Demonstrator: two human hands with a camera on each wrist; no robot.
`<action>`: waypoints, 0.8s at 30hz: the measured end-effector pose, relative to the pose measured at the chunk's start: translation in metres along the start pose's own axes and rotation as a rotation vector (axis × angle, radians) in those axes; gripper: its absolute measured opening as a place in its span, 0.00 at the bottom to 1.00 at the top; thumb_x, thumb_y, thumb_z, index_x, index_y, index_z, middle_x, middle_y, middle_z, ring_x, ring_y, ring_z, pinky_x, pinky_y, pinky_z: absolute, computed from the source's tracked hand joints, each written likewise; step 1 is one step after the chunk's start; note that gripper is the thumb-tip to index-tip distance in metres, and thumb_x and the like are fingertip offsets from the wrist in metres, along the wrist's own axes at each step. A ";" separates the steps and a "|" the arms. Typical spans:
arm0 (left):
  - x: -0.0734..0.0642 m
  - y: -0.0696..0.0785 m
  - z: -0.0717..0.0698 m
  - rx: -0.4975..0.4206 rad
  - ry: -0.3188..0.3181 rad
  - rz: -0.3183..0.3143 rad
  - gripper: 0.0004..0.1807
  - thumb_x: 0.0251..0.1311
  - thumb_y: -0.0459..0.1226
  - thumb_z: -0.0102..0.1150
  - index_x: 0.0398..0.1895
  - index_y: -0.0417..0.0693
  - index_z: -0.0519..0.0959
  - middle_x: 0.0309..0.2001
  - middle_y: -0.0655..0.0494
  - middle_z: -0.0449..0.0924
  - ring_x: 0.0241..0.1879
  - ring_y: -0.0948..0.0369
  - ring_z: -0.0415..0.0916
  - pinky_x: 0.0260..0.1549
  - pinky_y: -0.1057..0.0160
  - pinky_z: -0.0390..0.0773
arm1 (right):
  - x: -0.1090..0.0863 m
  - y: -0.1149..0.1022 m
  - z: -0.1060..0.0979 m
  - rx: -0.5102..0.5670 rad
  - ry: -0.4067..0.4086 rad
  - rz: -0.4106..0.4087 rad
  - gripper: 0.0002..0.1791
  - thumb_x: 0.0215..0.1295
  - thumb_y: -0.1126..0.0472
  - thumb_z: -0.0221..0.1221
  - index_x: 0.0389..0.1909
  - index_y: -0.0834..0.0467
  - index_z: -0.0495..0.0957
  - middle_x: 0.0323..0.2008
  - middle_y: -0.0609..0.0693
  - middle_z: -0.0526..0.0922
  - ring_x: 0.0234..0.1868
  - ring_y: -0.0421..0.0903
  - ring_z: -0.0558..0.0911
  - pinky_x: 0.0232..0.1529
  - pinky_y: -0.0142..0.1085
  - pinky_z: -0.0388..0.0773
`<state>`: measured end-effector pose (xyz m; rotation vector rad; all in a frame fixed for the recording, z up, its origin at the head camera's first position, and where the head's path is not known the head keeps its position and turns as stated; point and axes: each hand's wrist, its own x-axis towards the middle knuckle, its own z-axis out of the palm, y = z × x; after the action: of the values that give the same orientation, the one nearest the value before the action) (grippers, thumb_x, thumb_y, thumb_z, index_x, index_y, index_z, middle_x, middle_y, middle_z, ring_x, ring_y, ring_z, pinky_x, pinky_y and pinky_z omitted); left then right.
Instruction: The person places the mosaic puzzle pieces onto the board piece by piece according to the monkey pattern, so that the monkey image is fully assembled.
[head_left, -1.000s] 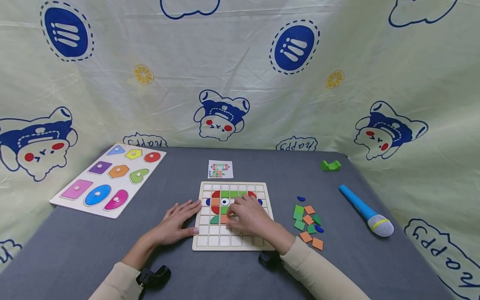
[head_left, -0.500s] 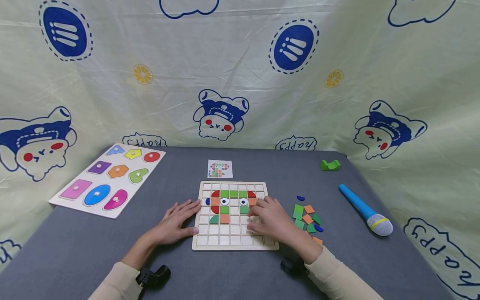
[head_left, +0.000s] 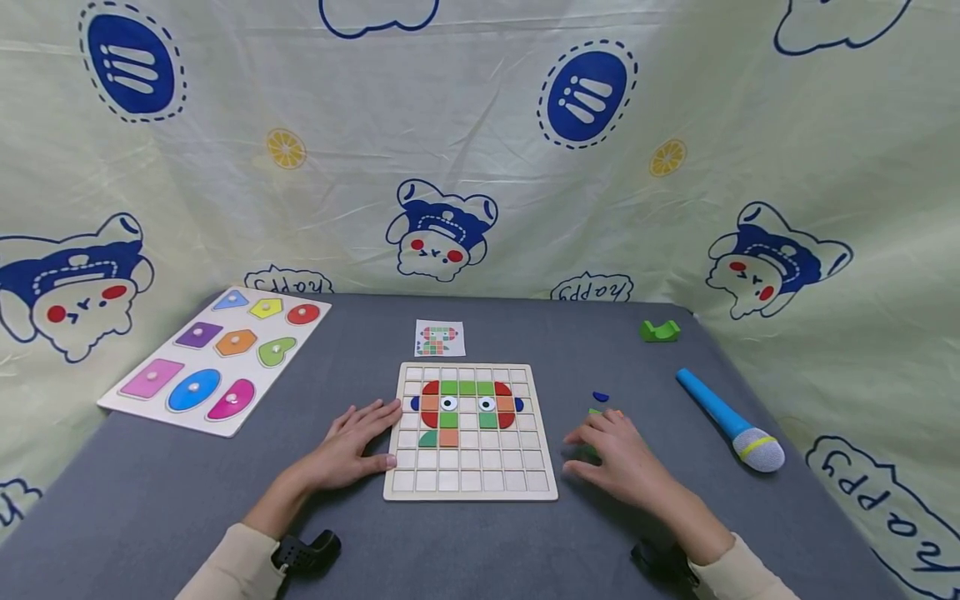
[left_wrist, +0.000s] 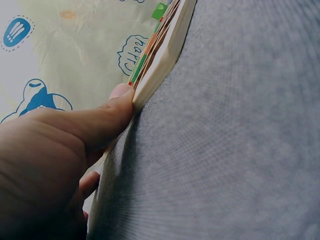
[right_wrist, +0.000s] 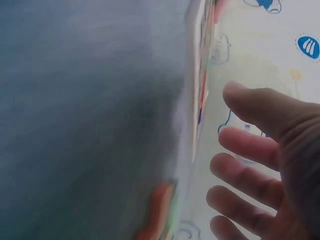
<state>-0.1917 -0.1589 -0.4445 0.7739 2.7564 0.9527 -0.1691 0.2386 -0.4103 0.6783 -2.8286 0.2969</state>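
Observation:
A wooden grid board (head_left: 495,482) lies mid-table, with red, green, orange and blue pieces and two eye tiles set in its upper rows. Lower on the left of the board sit a green rounded piece (head_left: 428,439) and an orange square (head_left: 448,438). My left hand (head_left: 351,446) rests on the board's left edge, thumb on the rim, fingers spread. Over the loose pieces to the right hovers my right hand (head_left: 622,458), covering most of them; its fingers are apart and slightly bent in the right wrist view, holding nothing. Orange pieces (right_wrist: 161,210) show blurred below it there.
A small pattern card (head_left: 439,338) lies behind the board. At left is a shape puzzle board (head_left: 217,358) with knobbed pieces. A toy microphone (head_left: 731,421) and a green arched block (head_left: 660,332) lie at right. One blue piece (head_left: 601,397) shows beyond my right hand.
My right hand has moved off the board to the right, over the loose pieces, uncovering the board's right side. The left hand has stayed in place.

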 end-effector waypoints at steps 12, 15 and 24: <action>0.000 0.000 0.000 -0.002 -0.005 -0.008 0.40 0.60 0.50 0.58 0.72 0.46 0.57 0.74 0.49 0.54 0.74 0.43 0.44 0.67 0.36 0.36 | -0.031 0.025 -0.004 -0.027 -0.013 0.039 0.18 0.42 0.48 0.73 0.36 0.46 0.82 0.38 0.42 0.78 0.38 0.41 0.66 0.38 0.38 0.63; 0.000 0.000 0.000 -0.003 -0.004 -0.005 0.40 0.60 0.50 0.58 0.72 0.45 0.57 0.74 0.48 0.54 0.74 0.43 0.44 0.67 0.36 0.36 | -0.035 0.030 -0.005 -0.041 -0.014 0.042 0.18 0.43 0.47 0.72 0.36 0.47 0.82 0.38 0.43 0.77 0.37 0.41 0.65 0.37 0.38 0.61; 0.000 0.000 0.000 -0.001 -0.005 -0.008 0.40 0.60 0.50 0.58 0.72 0.45 0.57 0.74 0.49 0.54 0.74 0.43 0.44 0.67 0.36 0.36 | -0.039 0.034 -0.006 -0.054 -0.050 0.079 0.19 0.44 0.47 0.71 0.37 0.48 0.83 0.35 0.42 0.74 0.35 0.40 0.63 0.36 0.35 0.58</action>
<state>-0.1918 -0.1590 -0.4445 0.7636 2.7522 0.9492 -0.1496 0.2863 -0.4196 0.5723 -2.9037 0.2187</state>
